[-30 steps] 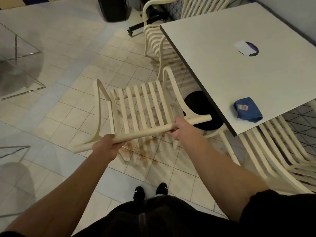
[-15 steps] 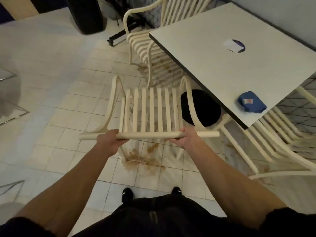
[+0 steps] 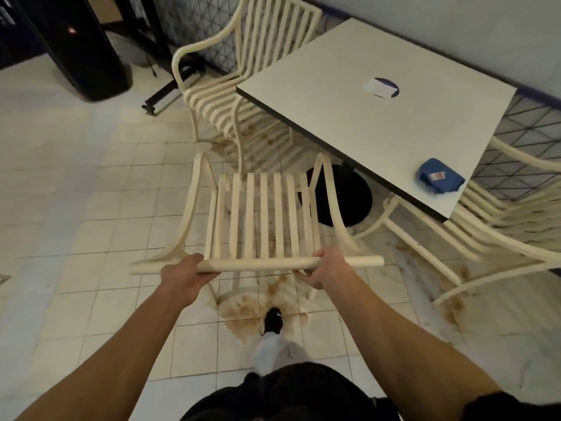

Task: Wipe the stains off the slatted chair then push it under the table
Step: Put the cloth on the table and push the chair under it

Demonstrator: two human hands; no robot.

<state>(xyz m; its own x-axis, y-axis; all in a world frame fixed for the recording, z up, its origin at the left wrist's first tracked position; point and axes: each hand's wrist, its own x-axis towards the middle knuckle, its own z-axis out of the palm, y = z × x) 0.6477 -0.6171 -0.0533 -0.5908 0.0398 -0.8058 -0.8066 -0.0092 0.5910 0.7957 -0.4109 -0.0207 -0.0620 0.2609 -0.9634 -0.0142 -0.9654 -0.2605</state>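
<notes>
A cream slatted chair [image 3: 261, 214] stands in front of me, its back towards me and its seat facing the white square table [image 3: 379, 123]. My left hand [image 3: 185, 273] grips the round top rail on its left part. My right hand [image 3: 329, 267] grips the same rail further right. The chair's front sits just short of the table's near corner and black round base [image 3: 349, 199]. A folded blue cloth [image 3: 440, 179] lies on the table near its right corner.
A second cream slatted chair [image 3: 230, 95] stands at the table's far left side, a third [image 3: 498, 226] at the right. Brown stains [image 3: 252, 311] mark the floor tiles under the chair by my black shoe [image 3: 273, 319]. A dark cabinet [image 3: 82, 53] stands far left.
The chair has swung square to the table and moved closer to it. I have stepped forward, one foot under the chair back. Both hands keep their grip on the top rail.
</notes>
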